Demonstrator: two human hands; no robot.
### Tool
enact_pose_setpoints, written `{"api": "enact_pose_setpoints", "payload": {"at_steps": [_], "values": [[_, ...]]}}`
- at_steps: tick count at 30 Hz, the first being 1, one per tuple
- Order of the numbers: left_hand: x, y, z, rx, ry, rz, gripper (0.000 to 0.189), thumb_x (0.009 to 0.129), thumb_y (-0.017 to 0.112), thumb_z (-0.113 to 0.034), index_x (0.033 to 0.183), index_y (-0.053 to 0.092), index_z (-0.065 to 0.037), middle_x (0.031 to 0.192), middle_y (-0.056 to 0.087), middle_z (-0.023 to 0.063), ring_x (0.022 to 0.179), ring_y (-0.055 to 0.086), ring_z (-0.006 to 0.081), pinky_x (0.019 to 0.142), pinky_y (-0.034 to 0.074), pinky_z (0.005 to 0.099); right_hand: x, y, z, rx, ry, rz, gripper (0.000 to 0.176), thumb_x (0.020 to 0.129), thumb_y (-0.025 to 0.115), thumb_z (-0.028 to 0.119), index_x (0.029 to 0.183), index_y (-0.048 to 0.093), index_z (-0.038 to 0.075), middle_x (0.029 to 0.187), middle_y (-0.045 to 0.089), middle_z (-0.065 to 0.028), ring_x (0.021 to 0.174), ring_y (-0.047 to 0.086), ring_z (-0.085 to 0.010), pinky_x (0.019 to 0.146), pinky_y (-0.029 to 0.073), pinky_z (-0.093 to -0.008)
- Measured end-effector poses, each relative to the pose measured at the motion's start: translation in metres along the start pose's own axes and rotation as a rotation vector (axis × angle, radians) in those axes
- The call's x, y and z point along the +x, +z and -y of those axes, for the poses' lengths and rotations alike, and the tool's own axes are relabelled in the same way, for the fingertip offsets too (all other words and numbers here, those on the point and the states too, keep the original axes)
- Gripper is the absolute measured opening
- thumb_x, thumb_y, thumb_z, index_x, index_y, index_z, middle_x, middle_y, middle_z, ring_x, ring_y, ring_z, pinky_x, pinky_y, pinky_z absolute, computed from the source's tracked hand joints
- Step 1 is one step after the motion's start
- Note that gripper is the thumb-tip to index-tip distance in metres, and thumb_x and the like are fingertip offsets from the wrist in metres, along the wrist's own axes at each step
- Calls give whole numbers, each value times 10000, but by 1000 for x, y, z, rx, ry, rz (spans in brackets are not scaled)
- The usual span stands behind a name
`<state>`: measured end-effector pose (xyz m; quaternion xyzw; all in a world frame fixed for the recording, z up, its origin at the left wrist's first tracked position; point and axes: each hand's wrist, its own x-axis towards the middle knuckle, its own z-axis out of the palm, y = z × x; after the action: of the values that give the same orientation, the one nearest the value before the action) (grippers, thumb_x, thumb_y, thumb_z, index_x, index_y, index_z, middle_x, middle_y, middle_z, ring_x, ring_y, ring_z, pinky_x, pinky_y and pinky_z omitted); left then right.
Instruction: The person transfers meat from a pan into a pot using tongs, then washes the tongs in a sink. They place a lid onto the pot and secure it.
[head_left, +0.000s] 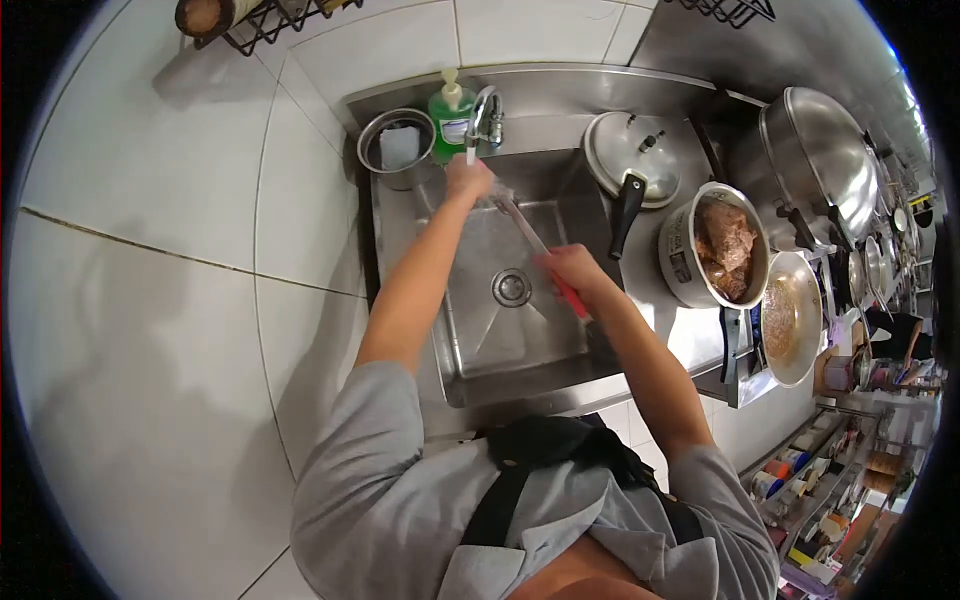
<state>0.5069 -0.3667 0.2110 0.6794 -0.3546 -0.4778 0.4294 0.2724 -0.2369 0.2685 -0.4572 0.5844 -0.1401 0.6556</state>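
My right hand is closed around the red handle of a long, narrow metal utensil, whose exact kind I cannot make out. It slants over the sink, its far end close to my left hand. Directly below the spout of the tap, my left hand looks closed, its fingers partly hidden. Water appears to run onto it and splash near the utensil's tip. Whether the left fingers hold anything does not show.
Left of the tap stand a green soap bottle and a metal bowl holding a pale block. On the right are a pressure cooker lid, a pot of meat, a pan and a large steel pot.
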Motion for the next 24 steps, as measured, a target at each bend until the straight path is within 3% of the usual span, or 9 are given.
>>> {"api": "enact_pose_setpoints", "payload": {"at_steps": [2,3,5,7,10,15,19,21,24], "values": [[-9,-5,-10,558,456,-384,177,728,601,-89,852,629,33,878,625,208,881,630,341,729,495,490,28,30,22,323,174,94,335,841,675,270,640,489,77,556,470,-36,466,486,-166,395,392,-321],[-28,-25,-48,798,401,-197,267,719,603,-107,946,623,31,1000,589,244,1034,549,381,918,408,506,34,42,38,337,168,91,335,841,675,270,640,489,77,556,470,-36,466,486,-166,395,392,-321],[-6,-52,-50,977,425,-391,356,727,633,-158,1041,615,9,1139,541,236,1063,527,386,921,426,493,30,60,58,517,197,151,337,856,661,243,641,448,95,571,434,-22,482,467,-159,388,374,-307],[-12,-69,-76,1033,237,-433,402,737,659,-206,1094,619,-24,1220,511,221,1145,487,392,960,413,481,43,68,57,528,218,191,320,858,655,236,664,445,94,584,425,-23,488,459,-154,389,371,-299],[20,-79,-80,1027,-118,-315,632,758,683,-292,1322,467,-106,1398,354,215,1271,391,389,987,362,541,45,61,40,568,249,279,273,862,648,236,728,459,90,618,440,-40,484,452,-145,393,375,-284],[41,-96,-59,1051,-131,-368,595,762,672,-294,1302,479,-135,1379,356,217,1261,390,393,987,360,528,6,35,-2,540,254,285,261,858,648,275,814,486,76,633,464,-50,469,447,-129,400,390,-291],[2,-98,-63,925,65,-438,640,725,684,-268,1314,486,-110,1327,409,217,1184,461,362,971,385,496,-21,16,-30,639,273,271,286,838,669,294,802,505,63,647,475,-61,484,460,-136,402,384,-287],[-30,-96,-30,654,321,-316,678,696,716,-268,1300,504,-46,1249,494,212,1117,523,333,944,423,448,-23,18,-35,611,250,210,288,829,677,295,795,517,58,657,481,-64,492,464,-140,405,379,-285],[-84,-31,48,-183,1,-36,676,710,775,-228,1287,504,-4,1173,584,144,1042,573,254,867,475,364,-12,29,-36,528,224,107,284,803,688,285,804,550,36,664,491,-76,501,469,-150,412,368,-293]]}}
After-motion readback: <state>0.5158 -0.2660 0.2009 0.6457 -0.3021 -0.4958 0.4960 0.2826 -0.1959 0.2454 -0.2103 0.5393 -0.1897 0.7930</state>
